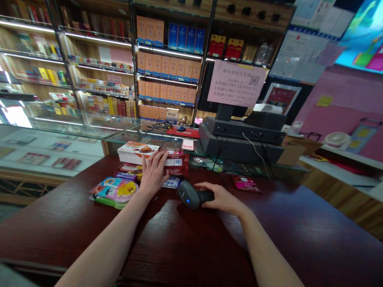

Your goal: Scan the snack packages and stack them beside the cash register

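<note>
On the bench (pixel 191 247), the right hand (pixel 221 197) grips the scanner (pixel 190 195), resting unlifted, while left of the scanner the left hand (pixel 154 169) lies spread flat on the red packet (pixel 179 161); scanning judged barely begun.

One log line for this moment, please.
left hand: open, on red packet | right hand: gripping barcode scanner | surface: wooden counter

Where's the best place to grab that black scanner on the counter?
By the thin handle, coming from the right. The scanner has its fat head pointing left, so the handle sticks out toward the right hand, whose grip wraps it.
</note>
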`<act>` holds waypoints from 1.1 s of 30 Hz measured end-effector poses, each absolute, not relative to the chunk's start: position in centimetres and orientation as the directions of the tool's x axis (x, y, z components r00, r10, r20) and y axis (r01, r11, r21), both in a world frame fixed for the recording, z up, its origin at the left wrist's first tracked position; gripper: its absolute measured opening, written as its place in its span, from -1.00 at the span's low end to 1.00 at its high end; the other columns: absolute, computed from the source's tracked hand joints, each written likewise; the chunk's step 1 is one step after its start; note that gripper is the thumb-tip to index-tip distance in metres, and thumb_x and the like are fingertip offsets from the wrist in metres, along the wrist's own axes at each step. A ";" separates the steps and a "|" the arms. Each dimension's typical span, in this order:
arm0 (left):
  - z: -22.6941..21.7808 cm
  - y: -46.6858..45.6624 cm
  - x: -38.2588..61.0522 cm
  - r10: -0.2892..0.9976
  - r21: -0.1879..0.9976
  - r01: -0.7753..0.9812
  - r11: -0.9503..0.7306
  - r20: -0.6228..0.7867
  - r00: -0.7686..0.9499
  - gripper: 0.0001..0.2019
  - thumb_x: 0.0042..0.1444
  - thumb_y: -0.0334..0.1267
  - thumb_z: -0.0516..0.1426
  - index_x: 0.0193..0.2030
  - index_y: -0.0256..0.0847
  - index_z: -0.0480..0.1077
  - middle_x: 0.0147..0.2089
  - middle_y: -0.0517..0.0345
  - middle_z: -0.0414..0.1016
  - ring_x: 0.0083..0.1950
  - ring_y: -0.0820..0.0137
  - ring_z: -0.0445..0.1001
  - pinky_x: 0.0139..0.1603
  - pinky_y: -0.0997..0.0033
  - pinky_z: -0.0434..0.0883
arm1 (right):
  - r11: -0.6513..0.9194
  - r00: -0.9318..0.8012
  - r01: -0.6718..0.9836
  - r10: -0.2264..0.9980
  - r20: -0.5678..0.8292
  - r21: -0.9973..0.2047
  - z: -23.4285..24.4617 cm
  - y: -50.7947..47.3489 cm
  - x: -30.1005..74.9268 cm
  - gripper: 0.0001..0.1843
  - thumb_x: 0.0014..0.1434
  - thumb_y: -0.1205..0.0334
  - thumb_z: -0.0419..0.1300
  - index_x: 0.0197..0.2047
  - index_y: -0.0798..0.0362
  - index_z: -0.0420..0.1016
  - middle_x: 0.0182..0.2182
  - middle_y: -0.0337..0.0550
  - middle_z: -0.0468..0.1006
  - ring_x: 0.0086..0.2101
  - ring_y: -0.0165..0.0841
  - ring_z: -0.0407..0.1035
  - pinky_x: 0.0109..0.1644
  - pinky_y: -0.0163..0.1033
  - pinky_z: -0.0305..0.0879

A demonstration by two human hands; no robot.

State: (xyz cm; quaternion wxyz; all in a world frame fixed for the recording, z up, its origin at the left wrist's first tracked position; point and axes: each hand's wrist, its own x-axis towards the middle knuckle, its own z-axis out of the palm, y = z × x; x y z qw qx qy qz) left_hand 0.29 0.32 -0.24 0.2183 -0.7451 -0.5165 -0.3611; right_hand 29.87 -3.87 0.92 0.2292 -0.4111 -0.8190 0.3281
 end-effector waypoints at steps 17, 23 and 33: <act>-0.2 0.3 0.3 0.626 0.051 0.930 -0.363 0.753 0.203 -0.13 0.02 -0.37 0.24 0.48 -0.17 0.03 0.41 -0.11 0.24 0.47 0.00 0.08 0.51 -0.27 -0.26 | 0.565 -0.442 0.467 0.816 0.373 -0.680 1.0 -3.6 30.2 -0.09 0.11 0.23 0.37 0.44 -0.23 0.09 0.19 -0.12 0.50 0.10 -0.19 0.41 0.27 0.04 0.19; -0.2 0.3 0.3 0.617 0.055 0.925 -0.376 0.760 0.206 -0.15 0.03 -0.38 0.22 0.47 -0.17 0.04 0.40 -0.11 0.25 0.46 0.00 0.10 0.51 -0.28 -0.27 | 0.549 -0.443 0.482 0.825 0.351 -0.683 1.0 -3.7 30.3 -0.11 0.10 0.21 0.38 0.43 -0.23 0.13 0.14 -0.14 0.52 0.05 -0.20 0.42 0.26 0.03 0.19; -0.1 0.2 0.3 0.630 0.058 0.924 -0.377 0.748 0.210 -0.06 -0.02 -0.35 0.27 0.50 -0.11 -0.03 0.40 -0.12 0.23 0.46 -0.03 0.09 0.50 -0.30 -0.25 | 0.495 -0.490 0.466 0.834 0.252 -0.734 1.1 -3.8 30.1 -0.01 0.03 0.29 0.38 0.46 -0.21 0.07 0.20 -0.10 0.46 -0.01 -0.21 0.43 0.20 0.00 0.24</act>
